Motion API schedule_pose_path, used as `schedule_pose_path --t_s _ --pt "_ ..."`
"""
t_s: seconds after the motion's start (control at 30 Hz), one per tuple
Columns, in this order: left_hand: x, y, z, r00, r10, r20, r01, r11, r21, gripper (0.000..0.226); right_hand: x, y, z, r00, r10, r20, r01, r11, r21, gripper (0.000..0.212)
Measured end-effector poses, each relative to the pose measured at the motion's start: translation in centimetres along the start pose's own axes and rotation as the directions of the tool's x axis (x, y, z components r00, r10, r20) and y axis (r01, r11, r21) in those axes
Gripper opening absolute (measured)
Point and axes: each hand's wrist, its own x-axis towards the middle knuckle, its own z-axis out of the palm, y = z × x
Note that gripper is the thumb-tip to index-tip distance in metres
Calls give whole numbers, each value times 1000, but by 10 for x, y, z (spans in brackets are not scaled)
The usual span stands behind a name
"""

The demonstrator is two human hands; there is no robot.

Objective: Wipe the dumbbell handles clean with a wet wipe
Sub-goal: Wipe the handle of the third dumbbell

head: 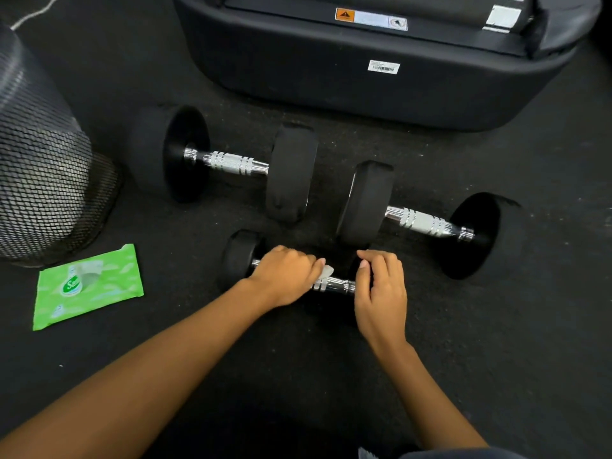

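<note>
A small black dumbbell lies nearest me on the dark floor, its chrome handle partly showing between my hands. My left hand curls over the handle and holds a white wet wipe against it; only a corner of the wipe shows. My right hand grips the dumbbell's right end, hiding that weight. Two larger dumbbells lie behind: one at the left and one at the right, both with chrome handles bare.
A green wet wipe pack lies on the floor to the left. A black mesh bin stands behind it. A large black machine base fills the back.
</note>
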Motion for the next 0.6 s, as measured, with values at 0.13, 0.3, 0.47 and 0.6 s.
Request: schedule_pose_path --t_s 0.13,0.3,0.47,0.6 --pt "2 15 5 998 -44 -36 42 997 -60 45 -2 3 -1 1000 -7 16 7 1000 17 39" --pt "-3 35 13 982 92 -165 -119 980 -159 50 -3 4 -1 1000 -1 29 1 1000 16 43" --pt "-9 5 6 989 84 -118 -97 990 -106 45 -4 3 -4 999 -21 34 20 1000 20 44" --pt "-3 3 0 999 19 -35 -22 995 -102 38 -5 1 -3 1000 6 28 -7 1000 29 46"
